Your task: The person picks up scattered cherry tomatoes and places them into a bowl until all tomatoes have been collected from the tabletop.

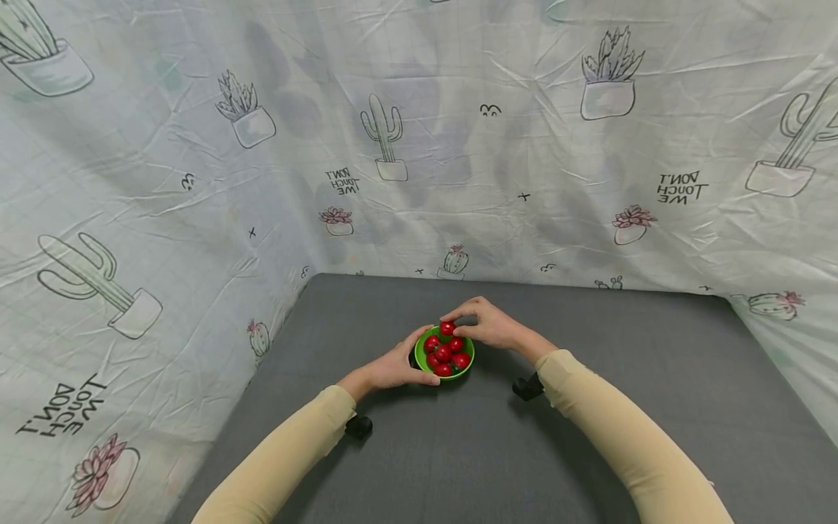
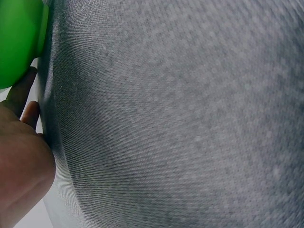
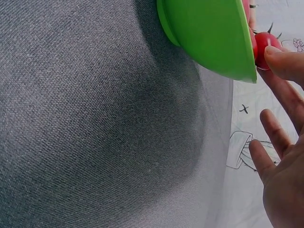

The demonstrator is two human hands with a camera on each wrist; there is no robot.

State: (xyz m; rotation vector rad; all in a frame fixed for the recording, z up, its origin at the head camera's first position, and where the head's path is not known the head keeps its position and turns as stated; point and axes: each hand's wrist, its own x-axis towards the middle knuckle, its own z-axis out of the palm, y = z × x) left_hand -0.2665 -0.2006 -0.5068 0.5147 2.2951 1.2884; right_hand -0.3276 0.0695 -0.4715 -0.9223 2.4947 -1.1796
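Green and glossy, the small round plastic bowl [image 1: 466,361] sits near the middle of the dark grey woven-fabric tabletop [image 1: 589,451], holding a heap of small red cherry tomatoes [image 1: 444,355]; the person's left hand [image 1: 398,364] curls round the bowl's near-left wall and steadies it, thumb along the rim; the right hand [image 1: 489,326] reaches in from the far side and pinches one small red tomato [image 1: 447,328] between thumb and forefinger, right at the far rim; in the right wrist view that same fruit [image 3: 265,43] sits just over the bowl's edge with a fingertip [image 3: 280,56] on it, the other fingers spread loose. Judging by how things lie, about half a dozen tomatoes rest in the bowl and one is in hand at the rim; none shows on the tabletop itself, so the work looks either nearly finished or barely begun, and the pictures cannot tell which. Behind the table hangs a pale cloth printed with cacti [image 1: 386,138].
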